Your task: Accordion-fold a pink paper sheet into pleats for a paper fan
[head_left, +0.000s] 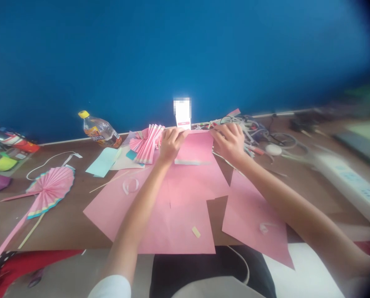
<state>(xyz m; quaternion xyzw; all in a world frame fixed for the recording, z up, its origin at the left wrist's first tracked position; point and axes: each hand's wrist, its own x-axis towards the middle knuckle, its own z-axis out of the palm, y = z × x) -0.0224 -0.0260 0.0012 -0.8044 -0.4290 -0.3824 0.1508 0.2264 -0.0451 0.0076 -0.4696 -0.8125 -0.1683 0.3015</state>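
A pink paper piece point(194, 147) with a pale strip along its near edge is held up over larger pink sheets point(185, 223). My left hand point(171, 144) pinches its far left corner, and my right hand point(230, 140) pinches its far right corner. Just left of my left hand is a pleated pink paper fan point(147, 145). Behind the held paper, a bright phone screen point(183, 114) stands upright. A small cream paper scrap point(196, 231) and a curl of clear tape point(130, 186) lie on the large sheets.
A bottle point(100, 131) leans behind light blue paper point(102, 162) at the left. Another pink fan point(52, 188) lies on the brown table point(88, 231). Cables point(281, 140) and a white power strip point(349, 178) are on the right. The blue wall point(185, 54) rises behind.
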